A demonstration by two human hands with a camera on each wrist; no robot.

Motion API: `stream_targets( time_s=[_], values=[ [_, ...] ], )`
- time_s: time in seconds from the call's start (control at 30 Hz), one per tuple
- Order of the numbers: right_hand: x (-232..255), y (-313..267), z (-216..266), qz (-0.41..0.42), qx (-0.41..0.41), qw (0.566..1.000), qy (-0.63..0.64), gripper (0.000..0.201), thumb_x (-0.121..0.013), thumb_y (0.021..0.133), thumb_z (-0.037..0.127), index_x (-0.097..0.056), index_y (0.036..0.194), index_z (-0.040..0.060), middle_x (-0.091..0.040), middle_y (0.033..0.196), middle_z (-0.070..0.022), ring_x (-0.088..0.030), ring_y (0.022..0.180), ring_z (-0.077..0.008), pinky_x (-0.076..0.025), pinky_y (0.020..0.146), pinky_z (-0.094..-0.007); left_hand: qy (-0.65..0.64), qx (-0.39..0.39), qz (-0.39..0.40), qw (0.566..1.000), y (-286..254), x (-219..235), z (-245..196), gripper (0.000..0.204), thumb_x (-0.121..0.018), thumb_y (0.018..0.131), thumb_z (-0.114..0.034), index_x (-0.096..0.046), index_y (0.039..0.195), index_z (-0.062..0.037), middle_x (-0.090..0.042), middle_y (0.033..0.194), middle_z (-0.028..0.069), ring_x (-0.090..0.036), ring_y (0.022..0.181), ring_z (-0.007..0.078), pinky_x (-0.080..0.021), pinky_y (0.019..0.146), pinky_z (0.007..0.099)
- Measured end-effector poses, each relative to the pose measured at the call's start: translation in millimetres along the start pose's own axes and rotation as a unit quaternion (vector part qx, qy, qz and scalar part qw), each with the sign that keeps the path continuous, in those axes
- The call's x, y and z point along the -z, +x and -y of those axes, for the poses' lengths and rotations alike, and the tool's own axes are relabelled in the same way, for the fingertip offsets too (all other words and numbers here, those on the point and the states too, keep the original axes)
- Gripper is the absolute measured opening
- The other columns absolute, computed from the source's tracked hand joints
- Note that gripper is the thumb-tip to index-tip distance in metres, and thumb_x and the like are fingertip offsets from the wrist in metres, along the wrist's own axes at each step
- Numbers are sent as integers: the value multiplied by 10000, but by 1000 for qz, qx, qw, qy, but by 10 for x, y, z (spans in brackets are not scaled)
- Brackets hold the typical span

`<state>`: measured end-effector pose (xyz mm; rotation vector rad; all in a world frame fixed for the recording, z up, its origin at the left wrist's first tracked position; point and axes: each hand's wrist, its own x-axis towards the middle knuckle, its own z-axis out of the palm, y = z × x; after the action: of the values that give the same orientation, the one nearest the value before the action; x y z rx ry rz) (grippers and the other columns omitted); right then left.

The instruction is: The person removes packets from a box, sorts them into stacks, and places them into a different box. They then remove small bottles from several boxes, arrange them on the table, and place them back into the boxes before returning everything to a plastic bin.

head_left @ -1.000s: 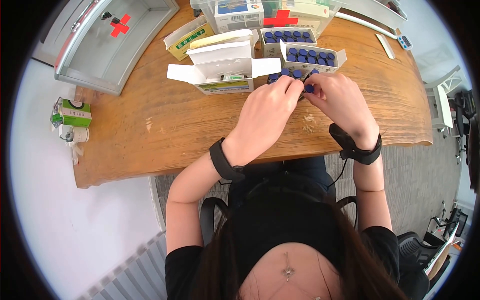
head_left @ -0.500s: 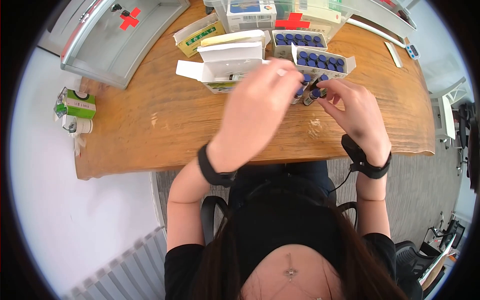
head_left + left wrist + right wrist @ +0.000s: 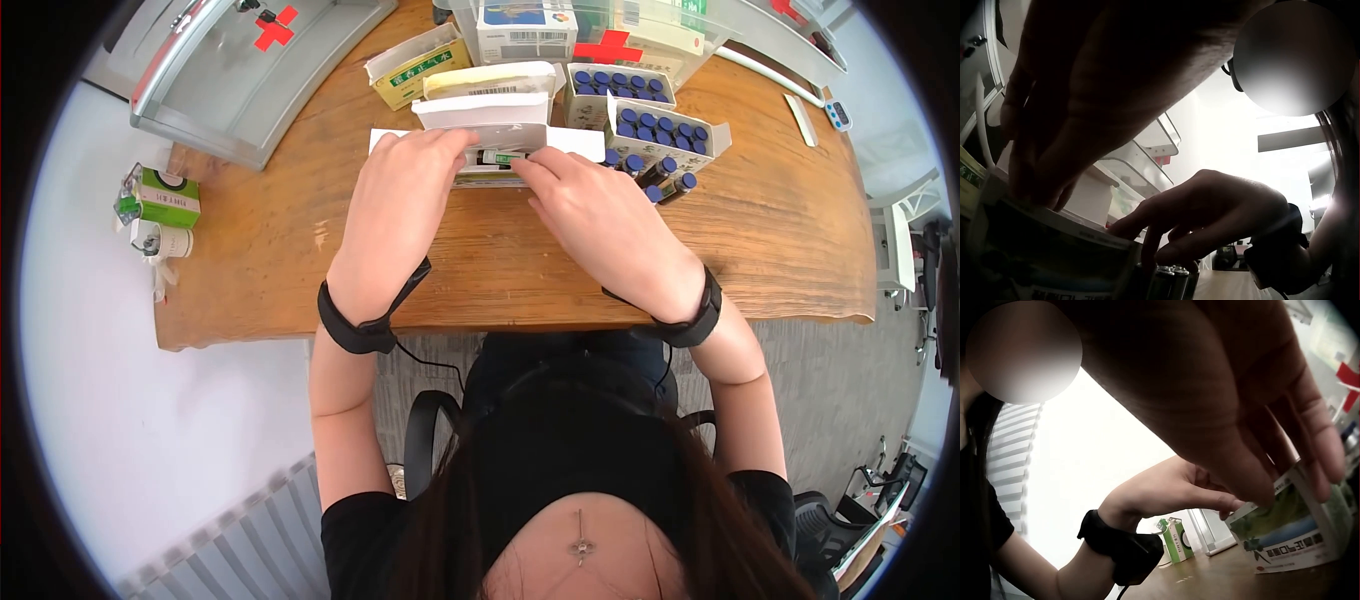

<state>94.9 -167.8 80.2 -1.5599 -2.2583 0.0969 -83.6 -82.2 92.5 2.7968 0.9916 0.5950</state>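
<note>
An open white-flapped medicine box (image 3: 485, 183) with a green printed front stands before me, its back lid raised. Inside it lies a small vial (image 3: 500, 157) with a green and white label. My left hand (image 3: 395, 200) grips the box's left end, fingers over the rim. At the right end my right hand (image 3: 1235, 425) holds the box by its corner, thumb at the front and fingers on the side. Several dark vials with blue caps (image 3: 655, 173) stand loose on the table, just right of the right hand. The hands cover much of the box front in the head view.
Behind the loose vials stand two open boxes of blue-capped vials, a nearer box (image 3: 690, 153) and a farther box (image 3: 612, 108). A yellow-green carton (image 3: 415, 72) is at the back left. Clear cases with red crosses (image 3: 275, 28) line the wooden table's (image 3: 480, 270) back.
Both hands have left the loose blue-capped vials and moved left to the open medicine box. The vials stay standing on the table. The head view has shifted slightly.
</note>
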Motion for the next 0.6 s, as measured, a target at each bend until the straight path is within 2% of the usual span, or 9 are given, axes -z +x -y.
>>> stream_targets(
  time_s=[0.03, 0.07, 0.13, 0.23, 0.3, 0.43, 0.5, 0.53, 0.6],
  values=[
    [-4, -7, 6, 4, -3, 1000, 4, 245, -546, 813, 14, -570, 1052, -37, -583, 950, -132, -612, 851, -313, -515, 705, -392, -1, 2, -1, 1000, -1, -7, 13, 202, -536, 787, 8, -626, 968, 5, -650, 883, 146, -608, 804, 315, -453, 799, 404],
    [-11, -10, 3, 5, -3, 1000, 4, 245, -546, 813, 14, -570, 1052, -37, -583, 950, -132, -612, 851, -313, -515, 705, -392, 3, -41, -32, 999, 3, -14, 25, 209, -534, 782, 0, -626, 969, 7, -648, 864, 143, -608, 801, 314, -457, 787, 405],
    [-32, -22, -3, -41, 33, 998, -15, 163, -561, 714, -38, -557, 877, -42, -562, 830, -133, -617, 805, -268, -530, 649, -346, 7, -85, -63, 994, 23, -48, 38, 216, -532, 776, -8, -626, 970, 10, -646, 846, 139, -607, 799, 314, -461, 774, 407],
    [-55, -34, 7, -49, 33, 998, -5, 168, -557, 725, -31, -556, 893, -39, -565, 831, -130, -617, 807, -268, -530, 661, -355, -36, -106, -20, 994, 80, -90, 31, 194, -530, 773, -28, -624, 937, 13, -636, 828, 145, -605, 809, 320, -471, 735, 405],
    [-56, -43, 19, -48, 25, 999, 4, 169, -552, 730, -29, -555, 899, -37, -566, 835, -130, -617, 809, -268, -529, 667, -359, -40, -102, 56, 992, 127, -32, 17, 274, -630, 747, 10, -624, 1021, 1, -641, 966, 152, -582, 956, 320, -478, 795, 389],
    [-67, -73, 14, -51, 25, 998, 31, 176, -543, 742, -24, -558, 917, -34, -567, 839, -126, -613, 809, -265, -527, 681, -363, -15, -81, 134, 988, 276, -34, -23, 274, -613, 753, 22, -622, 1025, -1, -638, 974, 167, -593, 941, 330, -494, 769, 384],
    [-54, -85, 22, -31, 14, 998, 47, 249, -527, 742, -34, -568, 988, -35, -579, 899, -134, -610, 828, -293, -519, 700, -374, 22, -75, 222, 972, 343, -85, -21, 266, -593, 751, 43, -620, 1012, 2, -634, 967, 180, -604, 921, 335, -512, 737, 373],
    [-50, -88, 24, -11, 4, 998, 63, 322, -511, 743, -44, -577, 1058, -37, -592, 960, -143, -608, 847, -322, -511, 719, -384, 22, -75, 222, 972, 354, -100, -13, 266, -593, 751, 43, -620, 1012, 2, -634, 967, 180, -604, 921, 335, -512, 737, 373],
    [-75, -90, 8, -31, 24, 998, 48, 258, -529, 739, -31, -575, 993, -32, -578, 896, -131, -608, 820, -290, -519, 702, -368, -51, -80, 203, 975, 356, -141, 9, 283, -576, 746, 56, -609, 1021, 2, -630, 942, 185, -613, 908, 333, -524, 725, 362]
  ],
)
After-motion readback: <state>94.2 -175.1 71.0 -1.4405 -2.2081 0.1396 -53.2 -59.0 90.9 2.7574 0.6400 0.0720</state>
